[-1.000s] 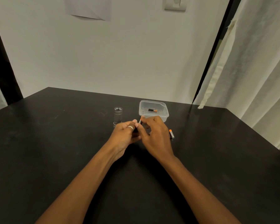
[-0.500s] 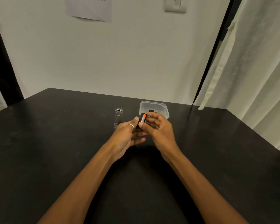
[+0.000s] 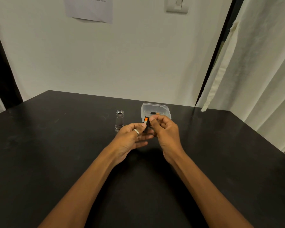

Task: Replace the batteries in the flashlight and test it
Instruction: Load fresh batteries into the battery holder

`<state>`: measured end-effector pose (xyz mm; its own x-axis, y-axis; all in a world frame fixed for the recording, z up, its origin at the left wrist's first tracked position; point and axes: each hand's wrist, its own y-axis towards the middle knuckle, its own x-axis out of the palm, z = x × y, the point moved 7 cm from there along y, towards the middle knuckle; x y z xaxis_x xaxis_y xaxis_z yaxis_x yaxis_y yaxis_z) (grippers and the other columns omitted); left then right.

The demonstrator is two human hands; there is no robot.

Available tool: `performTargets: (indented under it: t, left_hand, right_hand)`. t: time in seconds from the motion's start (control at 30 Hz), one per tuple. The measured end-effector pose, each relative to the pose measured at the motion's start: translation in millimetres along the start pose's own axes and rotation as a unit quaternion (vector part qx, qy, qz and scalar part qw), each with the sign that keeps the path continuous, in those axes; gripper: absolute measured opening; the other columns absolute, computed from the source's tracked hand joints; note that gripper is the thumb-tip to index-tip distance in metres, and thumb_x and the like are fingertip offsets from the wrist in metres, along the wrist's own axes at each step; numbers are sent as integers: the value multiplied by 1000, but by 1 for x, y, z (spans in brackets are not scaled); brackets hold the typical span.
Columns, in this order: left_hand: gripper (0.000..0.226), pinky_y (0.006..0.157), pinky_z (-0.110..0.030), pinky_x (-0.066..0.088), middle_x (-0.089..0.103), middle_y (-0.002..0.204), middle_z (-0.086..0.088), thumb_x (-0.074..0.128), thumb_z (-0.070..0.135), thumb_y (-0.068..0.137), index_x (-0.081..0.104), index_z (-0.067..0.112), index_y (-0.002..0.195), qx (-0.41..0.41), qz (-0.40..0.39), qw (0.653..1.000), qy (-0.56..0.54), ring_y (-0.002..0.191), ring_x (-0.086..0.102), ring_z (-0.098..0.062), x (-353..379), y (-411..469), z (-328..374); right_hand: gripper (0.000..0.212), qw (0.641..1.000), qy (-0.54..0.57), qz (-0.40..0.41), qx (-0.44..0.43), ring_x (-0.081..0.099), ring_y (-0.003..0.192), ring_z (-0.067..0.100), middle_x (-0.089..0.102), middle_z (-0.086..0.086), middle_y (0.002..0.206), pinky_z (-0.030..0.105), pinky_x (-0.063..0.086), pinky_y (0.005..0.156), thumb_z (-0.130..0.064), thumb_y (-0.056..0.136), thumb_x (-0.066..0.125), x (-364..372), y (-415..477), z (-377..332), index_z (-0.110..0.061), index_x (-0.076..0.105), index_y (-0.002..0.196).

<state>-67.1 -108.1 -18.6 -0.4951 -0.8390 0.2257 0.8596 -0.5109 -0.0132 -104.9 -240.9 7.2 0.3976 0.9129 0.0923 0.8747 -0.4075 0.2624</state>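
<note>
An orange-ended battery (image 3: 145, 120) sits at the top of a small black battery holder (image 3: 148, 127), held in the air above the middle of the bench (image 3: 56, 145), nearer the far edge than the near one. The left hand (image 3: 132, 139) pinches the holder from the left with thumb and curled fingers. The right hand (image 3: 166, 134) closes its fingertips on the holder's upper end from the other side, apparently to seat the cell. How deep the battery sits I cannot tell. Just beyond the left hand the silver flashlight body (image 3: 119, 120) stands upright with its open threaded mouth upward, apart from both hands. Behind the right hand a clear plastic tub (image 3: 167, 112) lies toward the far edge with another battery (image 3: 155, 113) in it. From here the likeliest fault is a cell pushed in the wrong way round or left proud of its slot, since the markings are too small to read and the fingers cover the contacts; the lamp would then fail its test. A slip of either pinch would drop the holder onto the bench, and a swinging wrist could topple the narrow upright body.
</note>
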Motion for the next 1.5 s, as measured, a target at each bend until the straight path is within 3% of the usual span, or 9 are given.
performTargets:
  t: [0.17, 0.4, 0.57, 0.63, 0.7, 0.87, 1.07, 1.33, 1.5]
  left_hand:
    - [32, 83, -33, 56, 77, 114, -12, 51, 32, 105, 68, 9, 120, -14, 1, 1000, -22, 107, 73, -22, -1, 2, -3]
    - [29, 79, -33, 57, 78, 98, -10, 48, 28, 107, 70, 9, 109, -33, 24, 997, -58, 89, 75, -18, -5, 3, -4]
    - [33, 78, -33, 56, 79, 101, -9, 46, 29, 108, 70, 8, 110, -41, 32, 997, -62, 88, 76, -17, -7, 3, -5]
    - [34, 78, -33, 56, 79, 103, -10, 46, 30, 108, 70, 7, 112, -46, 37, 996, -61, 88, 76, -17, -7, 3, -5]
    - [34, 78, -33, 57, 79, 105, -10, 45, 29, 108, 69, 6, 114, -50, 41, 996, -62, 89, 75, -18, -7, 3, -5]
    - [32, 79, -33, 57, 78, 108, -10, 46, 28, 107, 67, 7, 119, -66, 41, 994, -74, 93, 75, -19, -8, 3, -6]
    - [32, 77, -32, 57, 78, 108, -9, 48, 28, 106, 66, 6, 120, -64, 34, 994, -77, 91, 76, -17, -10, 7, -8]
    - [32, 77, -32, 57, 79, 107, -9, 47, 29, 106, 66, 6, 119, -58, 32, 995, -79, 91, 76, -17, -9, 10, -9]
    - [32, 79, -33, 56, 79, 107, -8, 47, 29, 107, 66, 6, 120, -64, 37, 994, -77, 92, 76, -18, -10, 9, -9]
  right_hand:
    - [14, 1000, -9, 1, -10, 73, 90, 14, 79, 7, 100, 26, 60, 77, -20, 100, 66, -1, 1, 0, -12, 74, 107]
    - [15, 999, -31, -11, -15, 71, 102, 11, 77, -3, 106, 30, 60, 80, -16, 101, 64, 0, 0, -2, -21, 76, 107]
    - [18, 983, -160, 44, -77, 69, 96, 4, 75, -11, 105, 21, 58, 79, -13, 99, 64, -17, 15, -18, -21, 76, 110]
    - [19, 964, -234, 73, -101, 69, 96, 6, 75, -8, 106, 8, 52, 75, -11, 99, 63, -24, 30, -31, -17, 76, 111]
    - [22, 932, -340, 60, -110, 67, 98, 9, 74, -3, 108, 4, 46, 73, -9, 99, 61, -22, 57, -40, -14, 75, 114]
    - [23, 833, -546, -51, -68, 70, 99, 26, 76, 9, 110, 37, 58, 87, -3, 91, 61, -2, 133, -25, -10, 78, 106]
    - [25, 738, -664, -119, -18, 70, 95, 31, 73, 13, 110, 45, 61, 88, -14, 90, 71, 10, 176, 12, -7, 74, 115]
    - [35, 660, -735, -156, -10, 65, 104, 31, 66, 14, 120, 41, 54, 86, -18, 97, 63, 17, 182, 28, -8, 60, 130]
    - [29, 662, -734, -151, -26, 60, 89, 26, 68, 12, 112, 39, 53, 81, -16, 97, 62, 21, 175, 21, -7, 63, 125]
